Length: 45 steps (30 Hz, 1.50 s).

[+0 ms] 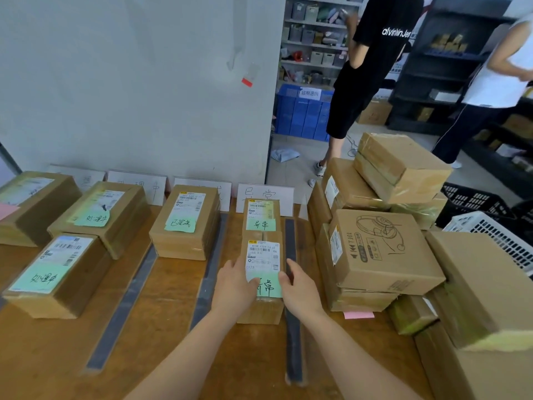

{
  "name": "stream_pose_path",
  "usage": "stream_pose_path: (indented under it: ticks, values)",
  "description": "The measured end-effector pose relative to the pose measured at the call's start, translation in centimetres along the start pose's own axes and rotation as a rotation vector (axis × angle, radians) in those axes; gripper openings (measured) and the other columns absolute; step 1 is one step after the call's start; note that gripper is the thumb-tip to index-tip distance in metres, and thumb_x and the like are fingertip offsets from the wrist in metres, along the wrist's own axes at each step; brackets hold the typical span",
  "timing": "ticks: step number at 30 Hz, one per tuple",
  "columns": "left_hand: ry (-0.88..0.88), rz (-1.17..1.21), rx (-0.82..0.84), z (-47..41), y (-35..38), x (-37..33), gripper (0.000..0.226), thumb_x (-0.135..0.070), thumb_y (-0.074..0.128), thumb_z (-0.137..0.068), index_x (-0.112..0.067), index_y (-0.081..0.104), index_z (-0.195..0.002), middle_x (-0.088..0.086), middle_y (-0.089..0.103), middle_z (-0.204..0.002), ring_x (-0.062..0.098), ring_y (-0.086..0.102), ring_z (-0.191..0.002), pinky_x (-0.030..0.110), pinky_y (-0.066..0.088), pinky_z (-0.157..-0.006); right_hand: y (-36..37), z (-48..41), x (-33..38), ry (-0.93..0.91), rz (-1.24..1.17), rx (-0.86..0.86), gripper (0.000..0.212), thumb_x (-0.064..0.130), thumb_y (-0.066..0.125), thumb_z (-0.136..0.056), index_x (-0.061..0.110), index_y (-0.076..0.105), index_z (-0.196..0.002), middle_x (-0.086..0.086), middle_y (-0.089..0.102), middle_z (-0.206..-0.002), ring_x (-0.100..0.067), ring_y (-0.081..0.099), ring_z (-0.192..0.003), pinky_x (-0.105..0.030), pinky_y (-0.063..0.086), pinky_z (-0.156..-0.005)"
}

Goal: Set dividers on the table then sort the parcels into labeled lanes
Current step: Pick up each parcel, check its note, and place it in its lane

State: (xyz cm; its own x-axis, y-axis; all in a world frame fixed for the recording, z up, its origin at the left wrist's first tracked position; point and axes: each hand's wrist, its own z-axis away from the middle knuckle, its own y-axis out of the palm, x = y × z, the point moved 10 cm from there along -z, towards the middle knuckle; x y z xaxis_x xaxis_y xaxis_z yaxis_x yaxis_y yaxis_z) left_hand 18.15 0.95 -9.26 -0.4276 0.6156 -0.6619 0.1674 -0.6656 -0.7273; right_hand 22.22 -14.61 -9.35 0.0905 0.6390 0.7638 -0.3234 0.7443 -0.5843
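Cardboard parcel [261, 255] — small, brown, taped, green-noted — judged stiff, light, tape-slick; my left hand [235, 282] and right hand [301, 288] clasped its sides, thumbs on top.

The near parcel [262, 255], brown and green-noted, is laid flat between left divider [215, 249] and right divider [293, 342], against the far parcel [261, 215].

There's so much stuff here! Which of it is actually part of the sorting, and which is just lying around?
Part of the job: the held parcel, gripped by the left hand and right hand; dark dividers; white lane cards; sorted parcels with green notes; unsorted pile on the right.
Just lying about: blue crates, white basket, black basket, storage shelves behind.
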Motion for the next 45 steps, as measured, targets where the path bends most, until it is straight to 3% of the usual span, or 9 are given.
stream_pose_path:
  ticks: [4, 9, 17, 22, 27, 32, 35, 41, 45]
  values:
    - [0.119, -0.119, -0.037, 0.6, -1.0, -2.7, 0.057, -0.028, 0.063, -0.091, -0.023, 0.038, -0.142, 0.000, 0.042, -0.142, 0.018, 0.035, -0.133, 0.029, 0.047, -0.098, -1.9, 1.3, 2.2, -0.147, 0.179, -0.067, 0.049, 0.030, 0.044, -0.103, 0.022, 0.033, -0.149, 0.003, 0.042, -0.150, -0.014, 0.042, -0.136, -0.028, 0.040, -0.105]
    - [0.299, -0.264, -0.106, 2.2, -1.7, -7.7, 0.058, -0.033, 0.058, -0.094, -0.024, 0.035, -0.146, -0.003, 0.040, -0.148, 0.018, 0.033, -0.137, 0.033, 0.036, -0.109, -5.1, 2.9, 3.3, -0.281, 0.297, -0.171, 0.053, 0.033, 0.049, -0.100, 0.024, 0.033, -0.150, 0.005, 0.039, -0.153, -0.011, 0.036, -0.141, -0.027, 0.031, -0.112]
    - [0.591, -0.411, -0.210, 6.2, -0.7, -17.7, 0.057, -0.033, 0.056, -0.094, -0.021, 0.036, -0.146, -0.002, 0.039, -0.148, 0.018, 0.033, -0.137, 0.034, 0.031, -0.111, -14.4, 6.2, 3.3, -0.441, 0.493, -0.438, 0.051, 0.033, 0.059, -0.094, 0.017, 0.048, -0.141, -0.003, 0.050, -0.142, -0.019, 0.040, -0.136, -0.032, 0.027, -0.115]
    - [0.700, -0.479, -0.268, 9.4, 1.8, -23.8, 0.053, -0.029, 0.057, -0.091, -0.021, 0.042, -0.141, -0.002, 0.045, -0.143, 0.018, 0.036, -0.134, 0.036, 0.034, -0.108, -21.5, 7.9, 0.6, -0.423, 0.583, -0.496, 0.054, 0.035, 0.057, -0.094, 0.020, 0.043, -0.143, -0.002, 0.043, -0.148, -0.020, 0.029, -0.143, -0.034, 0.022, -0.117]
    - [0.746, -0.540, -0.266, 12.7, 6.0, -28.7, 0.058, -0.022, 0.057, -0.090, -0.017, 0.039, -0.144, 0.003, 0.045, -0.144, 0.022, 0.036, -0.136, 0.038, 0.033, -0.110, -28.5, 9.8, -3.7, -0.369, 0.644, -0.499, 0.060, 0.038, 0.053, -0.095, 0.021, 0.034, -0.149, -0.005, 0.034, -0.154, -0.024, 0.024, -0.145, -0.042, 0.025, -0.117]
    - [0.722, -0.569, -0.285, 15.6, 10.0, -32.3, 0.054, -0.027, 0.056, -0.091, -0.016, 0.042, -0.142, 0.005, 0.046, -0.143, 0.025, 0.036, -0.136, 0.041, 0.033, -0.110, -33.7, 11.1, -8.4, -0.365, 0.682, -0.541, 0.053, 0.027, 0.078, -0.076, 0.003, 0.062, -0.121, -0.023, 0.059, -0.126, -0.042, 0.052, -0.124, -0.052, 0.047, -0.097]
    - [0.693, -0.591, -0.267, 16.7, 12.5, -33.7, 0.054, -0.031, 0.057, -0.092, -0.016, 0.041, -0.140, 0.004, 0.046, -0.142, 0.024, 0.036, -0.135, 0.040, 0.034, -0.109, -35.8, 11.3, -11.0, -0.362, 0.659, -0.535, 0.056, 0.026, 0.081, -0.069, 0.004, 0.063, -0.117, -0.022, 0.062, -0.119, -0.044, 0.055, -0.117, -0.053, 0.051, -0.091]
    - [0.653, -0.620, -0.179, 17.5, 16.5, -34.9, 0.046, -0.028, 0.054, -0.092, -0.017, 0.045, -0.135, 0.003, 0.049, -0.133, 0.023, 0.042, -0.126, 0.037, 0.040, -0.102, -37.5, 11.1, -14.9, -0.293, 0.695, -0.431, 0.064, 0.040, 0.058, -0.091, 0.015, 0.037, -0.146, -0.014, 0.035, -0.151, -0.032, 0.024, -0.144, -0.044, 0.026, -0.115]
    - [0.646, -0.677, -0.106, 17.6, 18.6, -35.1, 0.047, -0.018, 0.055, -0.090, -0.013, 0.043, -0.135, 0.003, 0.047, -0.134, 0.022, 0.042, -0.125, 0.036, 0.037, -0.103, -37.6, 10.3, -17.3, -0.196, 0.589, -0.309, 0.071, 0.044, 0.055, -0.093, 0.020, 0.024, -0.152, -0.013, 0.018, -0.159, -0.028, 0.014, -0.148, -0.040, 0.022, -0.117]
